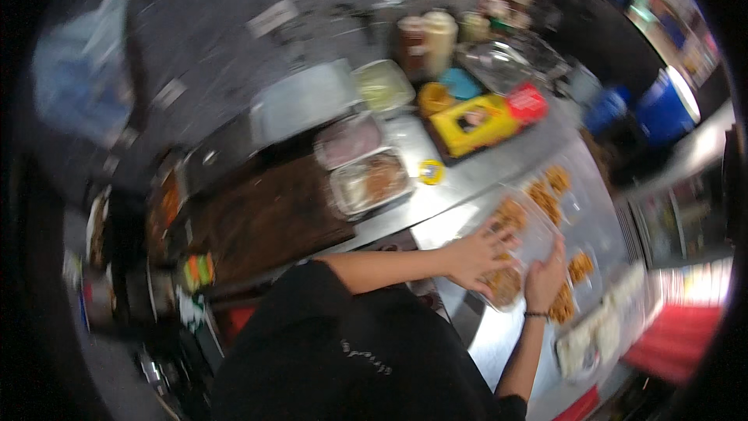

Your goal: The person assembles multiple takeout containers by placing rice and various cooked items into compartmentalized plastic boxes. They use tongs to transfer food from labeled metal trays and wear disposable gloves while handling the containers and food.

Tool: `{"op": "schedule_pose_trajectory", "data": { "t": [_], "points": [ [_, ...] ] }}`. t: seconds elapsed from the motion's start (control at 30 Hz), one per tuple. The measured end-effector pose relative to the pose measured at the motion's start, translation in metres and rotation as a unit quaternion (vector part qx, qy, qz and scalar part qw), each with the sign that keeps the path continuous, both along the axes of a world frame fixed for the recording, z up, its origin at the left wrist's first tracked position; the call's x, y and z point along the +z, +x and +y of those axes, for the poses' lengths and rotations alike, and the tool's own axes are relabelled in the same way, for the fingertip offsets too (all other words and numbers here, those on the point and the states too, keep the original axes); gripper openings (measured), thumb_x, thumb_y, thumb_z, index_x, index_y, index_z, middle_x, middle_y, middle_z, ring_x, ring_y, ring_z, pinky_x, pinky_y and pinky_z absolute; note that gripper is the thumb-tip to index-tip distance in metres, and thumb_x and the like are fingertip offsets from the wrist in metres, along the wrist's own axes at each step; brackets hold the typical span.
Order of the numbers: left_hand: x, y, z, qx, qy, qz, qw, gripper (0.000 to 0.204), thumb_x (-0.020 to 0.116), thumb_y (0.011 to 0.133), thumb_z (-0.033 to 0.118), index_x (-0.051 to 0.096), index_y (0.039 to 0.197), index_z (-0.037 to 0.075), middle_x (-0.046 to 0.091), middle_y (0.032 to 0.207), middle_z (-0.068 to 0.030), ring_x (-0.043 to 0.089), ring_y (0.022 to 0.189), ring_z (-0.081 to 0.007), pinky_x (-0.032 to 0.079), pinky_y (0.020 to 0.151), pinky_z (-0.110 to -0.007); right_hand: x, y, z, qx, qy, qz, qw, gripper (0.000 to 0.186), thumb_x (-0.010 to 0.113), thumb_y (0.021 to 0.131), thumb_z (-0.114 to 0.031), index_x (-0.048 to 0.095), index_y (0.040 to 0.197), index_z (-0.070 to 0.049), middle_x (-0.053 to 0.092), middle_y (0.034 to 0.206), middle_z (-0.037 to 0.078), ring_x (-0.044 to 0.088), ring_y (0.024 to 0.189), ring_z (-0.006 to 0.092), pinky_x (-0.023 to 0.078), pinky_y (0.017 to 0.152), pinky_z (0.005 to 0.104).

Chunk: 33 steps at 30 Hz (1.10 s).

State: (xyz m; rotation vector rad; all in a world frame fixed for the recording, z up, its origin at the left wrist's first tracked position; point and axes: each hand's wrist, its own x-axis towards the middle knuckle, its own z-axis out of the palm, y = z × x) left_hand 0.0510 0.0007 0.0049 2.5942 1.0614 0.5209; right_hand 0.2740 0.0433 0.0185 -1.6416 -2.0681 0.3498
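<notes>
A clear plastic container (536, 240) with golden-brown, fried-looking food in it lies on the metal counter in front of me, toward the right. My left hand (473, 259) reaches over its left side with the fingers spread, close to the food; motion blur hides whether they touch it. Along the container's right side, my right hand (545, 279) holds the edge. More clumps of the same food, such as one pile (580, 267), sit on clear plastic just right of my hands. A dark band circles my right wrist.
A dark cutting board (261, 214) lies left, beside food tubs (372, 182). Behind are a yellow-and-red package (475, 126), sauce bottles (440, 40) and a foil-like silver tray (499, 64). A white-filled tray (600, 335) is at right; blue buckets (666, 109) stand beyond.
</notes>
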Motion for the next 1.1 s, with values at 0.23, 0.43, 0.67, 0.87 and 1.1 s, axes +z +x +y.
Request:
{"op": "schedule_pose_trajectory", "data": {
  "t": [0.23, 0.43, 0.67, 0.87, 1.1],
  "points": [
    [-0.006, 0.002, -0.007, 0.024, 0.054, -0.050, 0.997, 0.085, 0.052, 0.083, 0.070, 0.039, 0.148, 0.016, 0.028, 0.156, -0.0182, 0.017, 0.147, -0.0395, 0.007, 0.113, -0.067, -0.004, 0.006, 0.002, 0.038, -0.010, 0.038, 0.999, 0.071, 0.049, 0.083, 0.001, 0.028, 0.151, -0.004, 0.038, 0.151, 0.022, 0.040, 0.137, 0.0349, 0.032, 0.111, 0.0454],
    [0.020, -0.040, -0.040, 0.179, 0.031, -0.151, 0.972, 0.062, 0.064, 0.087, 0.044, 0.047, 0.138, 0.013, 0.049, 0.139, -0.0109, 0.043, 0.132, -0.0270, 0.027, 0.110, -0.055, -0.021, 0.049, 0.007, -0.069, -0.019, 0.311, 0.948, 0.057, 0.057, 0.092, -0.007, 0.037, 0.145, -0.003, 0.048, 0.142, 0.015, 0.049, 0.128, 0.0269, 0.038, 0.106, 0.0380],
    [0.016, -0.193, -0.145, 0.300, -0.332, -0.857, 0.255, 0.057, 0.042, 0.099, 0.055, 0.052, 0.130, 0.008, 0.062, 0.123, -0.0113, 0.058, 0.116, -0.0242, 0.047, 0.095, -0.039, -0.029, 0.060, -0.057, -0.139, 0.041, 0.276, 0.950, 0.043, 0.059, 0.096, -0.013, 0.047, 0.134, 0.005, 0.057, 0.127, 0.018, 0.057, 0.115, 0.0273, 0.046, 0.100, 0.0371],
    [-0.046, -0.324, -0.324, 0.723, 0.082, -0.651, 0.216, 0.051, 0.037, 0.102, 0.054, 0.054, 0.114, 0.007, 0.064, 0.106, -0.0102, 0.063, 0.083, -0.0173, 0.051, 0.072, -0.032, 0.012, -0.021, -0.073, -0.056, 0.226, 0.448, 0.863, 0.041, 0.067, 0.094, -0.023, 0.052, 0.120, 0.004, 0.065, 0.104, 0.017, 0.066, 0.094, 0.0294, 0.058, 0.080, 0.0433],
    [-0.089, -0.361, -0.652, 0.946, 0.294, -0.026, 0.134, 0.028, 0.059, 0.096, 0.032, 0.057, 0.101, 0.004, 0.059, 0.095, -0.0104, 0.058, 0.090, -0.0258, 0.046, 0.080, -0.039, 0.095, -0.247, -0.070, 0.196, 0.204, 0.368, 0.886, 0.038, 0.068, 0.091, -0.019, 0.051, 0.116, 0.004, 0.064, 0.097, 0.016, 0.060, 0.082, 0.0275, 0.051, 0.080, 0.0410]
  ]
}}
